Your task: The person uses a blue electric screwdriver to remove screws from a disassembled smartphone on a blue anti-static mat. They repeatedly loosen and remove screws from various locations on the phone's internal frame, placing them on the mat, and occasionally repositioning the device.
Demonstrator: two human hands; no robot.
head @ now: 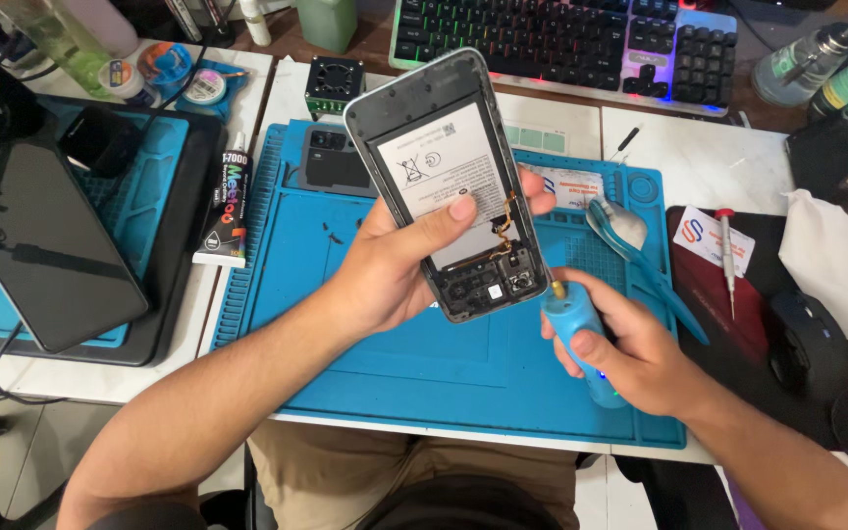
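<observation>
Left hand (399, 265) grips an opened smartphone (449, 182) with its back cover off, thumb pressed across the white battery (439, 172), fingers wrapped behind; phone tilts up toward 11 o'clock above the blue repair mat (424, 363). Right hand (630, 348), at 4 o'clock from the phone, closes around a blue electric screwdriver (581, 339), its tip touching the phone's lower corner near the orange flex cable (505, 228). Blue tweezers (640, 260) lie on the mat at 1 o'clock from the right hand. Small red-capped screwdriver (728, 260) rests on a dark pad further at 2 o'clock. Black glue tube box (226, 211) sits at 9 o'clock from the left hand, just off the mat. Dark tablet (36, 245) lies far at 9 o'clock. Backlit keyboard (561, 44) spans 12 o'clock. White tissue (841, 260) at 3 o'clock.
</observation>
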